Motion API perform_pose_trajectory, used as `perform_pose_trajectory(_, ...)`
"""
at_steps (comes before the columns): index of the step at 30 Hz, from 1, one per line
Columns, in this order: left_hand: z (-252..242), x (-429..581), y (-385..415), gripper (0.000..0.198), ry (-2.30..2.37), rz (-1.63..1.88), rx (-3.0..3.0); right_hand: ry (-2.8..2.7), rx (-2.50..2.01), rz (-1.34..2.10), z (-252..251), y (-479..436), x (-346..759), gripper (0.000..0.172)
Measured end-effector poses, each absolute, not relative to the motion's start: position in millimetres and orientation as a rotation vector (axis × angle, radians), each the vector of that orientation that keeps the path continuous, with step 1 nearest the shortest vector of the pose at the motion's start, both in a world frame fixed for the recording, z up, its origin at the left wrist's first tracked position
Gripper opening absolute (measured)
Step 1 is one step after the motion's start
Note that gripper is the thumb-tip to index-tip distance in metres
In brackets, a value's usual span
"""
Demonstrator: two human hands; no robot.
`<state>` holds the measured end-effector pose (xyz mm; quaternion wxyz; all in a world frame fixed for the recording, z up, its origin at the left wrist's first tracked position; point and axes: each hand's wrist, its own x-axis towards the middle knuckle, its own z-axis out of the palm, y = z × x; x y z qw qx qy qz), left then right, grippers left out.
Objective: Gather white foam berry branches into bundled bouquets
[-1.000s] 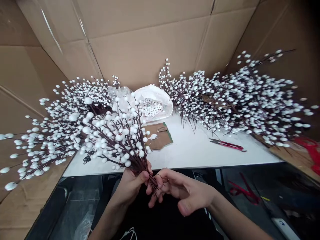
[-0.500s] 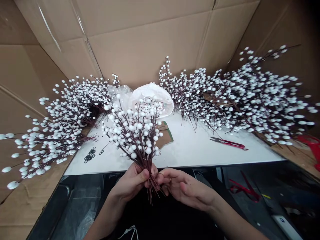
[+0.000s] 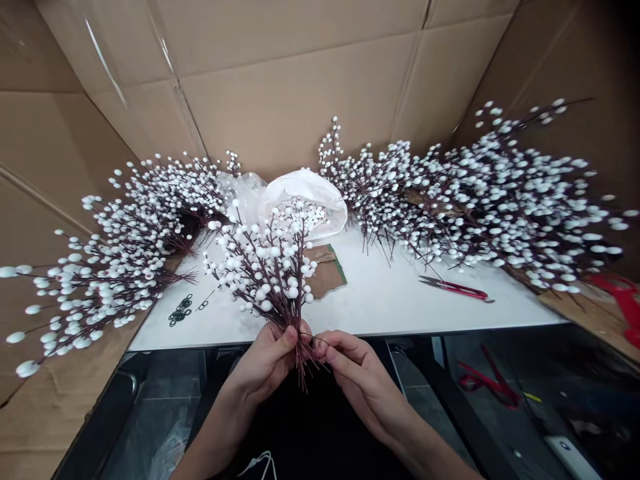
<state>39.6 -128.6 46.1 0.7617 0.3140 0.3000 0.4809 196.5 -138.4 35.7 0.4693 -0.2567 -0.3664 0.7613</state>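
Note:
My left hand (image 3: 267,363) is closed round the dark red stems of a bunch of white-berry sprigs (image 3: 265,267), holding it upright just in front of the white table (image 3: 380,300). My right hand (image 3: 353,370) pinches a thin dark wire at the stems, right beside the left thumb. The stem ends stick out below my hands.
Heaps of the same berry sprigs lie at the left (image 3: 115,247) and right (image 3: 490,200) of the table. A plastic bag of loose white beads (image 3: 310,203), a cardboard scrap (image 3: 325,273), small black wire rings (image 3: 180,310) and red snips (image 3: 457,288) lie between them. Cardboard walls surround the table.
The bunch swung from leaning left to upright. My right hand closed in on the stems and now pinches a wire there.

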Motion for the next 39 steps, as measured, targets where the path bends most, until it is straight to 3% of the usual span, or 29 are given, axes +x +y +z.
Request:
perform_pose_trajectory(5,40,40,-127,0.03,0.734,1.073,0.689,-1.041,-0.688,1.736,34,-143,195,0.018)
perform_pose_trajectory(14,35,42,-126,0.026,0.77,1.157,0.711,-1.266,-0.772,1.524,38,-148,198,0.01)
perform_pose_trajectory(29,30,43,-125,0.023,0.754,1.22,0.62,-0.884,-0.749,1.783,27,-154,196,0.008)
perform_pose_trajectory(39,34,46,-125,0.023,0.778,1.224,0.558,-0.985,-0.652,1.78,17,-159,201,0.021)
